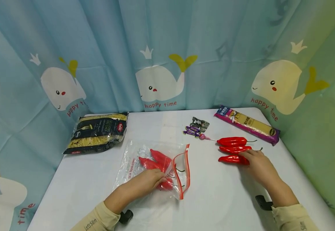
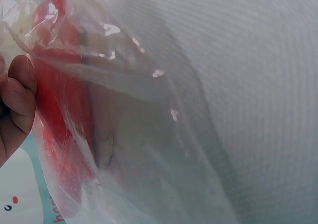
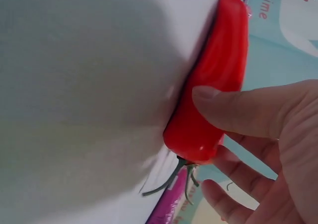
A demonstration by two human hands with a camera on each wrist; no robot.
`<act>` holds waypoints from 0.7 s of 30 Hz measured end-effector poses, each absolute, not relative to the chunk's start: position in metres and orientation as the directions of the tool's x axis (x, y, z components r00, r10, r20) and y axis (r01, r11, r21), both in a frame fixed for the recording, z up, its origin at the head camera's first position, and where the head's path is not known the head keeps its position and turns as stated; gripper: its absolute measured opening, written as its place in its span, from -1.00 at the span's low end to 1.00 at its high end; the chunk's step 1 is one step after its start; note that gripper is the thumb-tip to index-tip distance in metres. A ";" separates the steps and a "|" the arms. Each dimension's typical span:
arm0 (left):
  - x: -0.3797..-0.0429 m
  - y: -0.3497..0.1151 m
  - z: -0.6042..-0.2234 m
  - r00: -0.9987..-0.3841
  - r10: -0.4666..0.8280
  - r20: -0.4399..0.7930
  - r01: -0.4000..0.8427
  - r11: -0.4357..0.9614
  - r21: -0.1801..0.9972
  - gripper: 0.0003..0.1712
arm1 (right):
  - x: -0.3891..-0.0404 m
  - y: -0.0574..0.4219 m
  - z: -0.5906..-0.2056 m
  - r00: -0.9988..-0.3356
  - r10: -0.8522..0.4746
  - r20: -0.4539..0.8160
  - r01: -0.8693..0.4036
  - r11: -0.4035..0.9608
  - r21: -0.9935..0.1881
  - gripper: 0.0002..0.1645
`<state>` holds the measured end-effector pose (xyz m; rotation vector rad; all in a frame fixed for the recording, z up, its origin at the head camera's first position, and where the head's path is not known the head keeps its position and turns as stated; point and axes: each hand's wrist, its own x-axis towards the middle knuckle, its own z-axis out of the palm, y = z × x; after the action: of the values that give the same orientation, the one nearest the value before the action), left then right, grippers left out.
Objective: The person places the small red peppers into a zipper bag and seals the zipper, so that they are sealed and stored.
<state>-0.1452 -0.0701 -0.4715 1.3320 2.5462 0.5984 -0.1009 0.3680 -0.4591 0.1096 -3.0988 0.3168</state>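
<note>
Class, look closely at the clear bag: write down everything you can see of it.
The clear bag looks like thin, shiny, creased plastic, with reddish printing and a pale drawing on it. A red strip edges its mouth, which gapes open toward the right of the head view. It lies flat on the white table, bulging over red peppers inside, their stems toward the mouth. The person's left hand pinches it near the opening, hiding part of it.

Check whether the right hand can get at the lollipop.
Probably, if it lets go: the right hand holds the near pepper, and only two low-lying peppers are between it and the lollipop.
</note>
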 end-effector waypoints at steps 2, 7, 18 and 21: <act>-0.145 -0.070 -0.471 -0.573 0.820 0.006 0.738 0.513 0.439 -0.81 | -0.100 0.367 -0.461 -0.996 -0.082 0.039 -0.088 0.980 -0.180 -0.32; -0.144 -0.070 -0.471 -0.571 0.821 0.009 0.742 0.511 0.435 -0.80 | -0.098 0.357 -0.463 -0.995 -0.100 0.019 -0.102 0.975 -0.198 -0.36; -0.146 -0.071 -0.469 -0.571 0.821 -0.003 0.743 0.518 0.423 -0.76 | -0.087 0.295 -0.454 -0.977 -0.211 0.015 -0.207 0.938 -0.278 -0.36; -0.146 -0.071 -0.470 -0.568 0.823 0.007 0.752 0.515 0.411 -0.75 | -0.087 0.278 -0.455 -0.964 -0.263 0.037 -0.263 0.922 -0.284 -0.40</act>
<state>-0.1457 -0.0710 -0.4695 1.3489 2.5656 0.5567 -0.0869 0.2778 -0.4553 0.4217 -3.0820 0.4551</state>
